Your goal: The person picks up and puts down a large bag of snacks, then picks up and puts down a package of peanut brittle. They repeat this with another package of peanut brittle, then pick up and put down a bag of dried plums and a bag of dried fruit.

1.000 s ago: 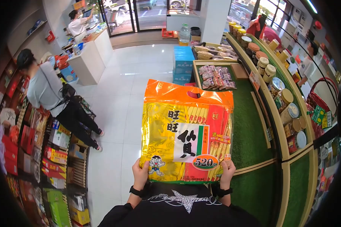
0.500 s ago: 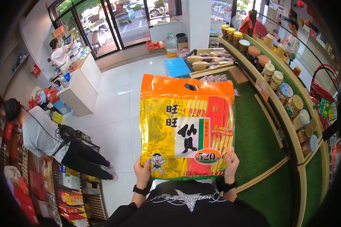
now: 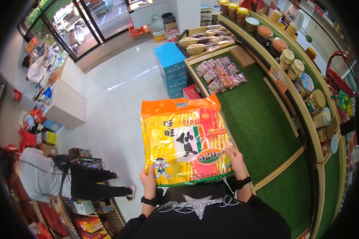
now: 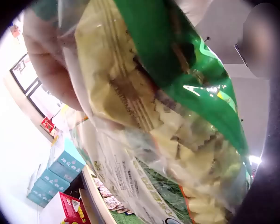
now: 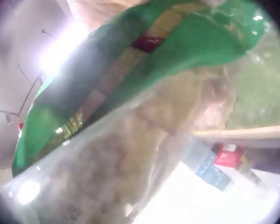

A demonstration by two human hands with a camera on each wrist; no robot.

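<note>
A large orange-topped yellow snack bag (image 3: 179, 139) marked 520g is held out in front of the chest, front facing up and its top edge leaning away. My left hand (image 3: 148, 183) grips its lower left corner, thumb on the front. At the lower right side, my right hand (image 3: 237, 162) holds the bag with thumb and fingers, right beside the 520g oval. In the left wrist view the bag's green bottom (image 4: 177, 56) and clear back with small wrapped pieces show close up. The right wrist view shows the blurred green bottom (image 5: 144, 60) too.
A green-turf display (image 3: 259, 135) lies on the right, with small packets (image 3: 221, 73) at its far end and jars (image 3: 303, 83) along a shelf. Blue boxes (image 3: 169, 59) stand ahead. A person in black trousers (image 3: 95, 181) is at the left shelves; another is behind the counter (image 3: 68, 99).
The head view has swung rightward and down. The bag has tilted, its top edge now lower and farther away, uncovering the packets behind it. Both hands keep hold of it.
</note>
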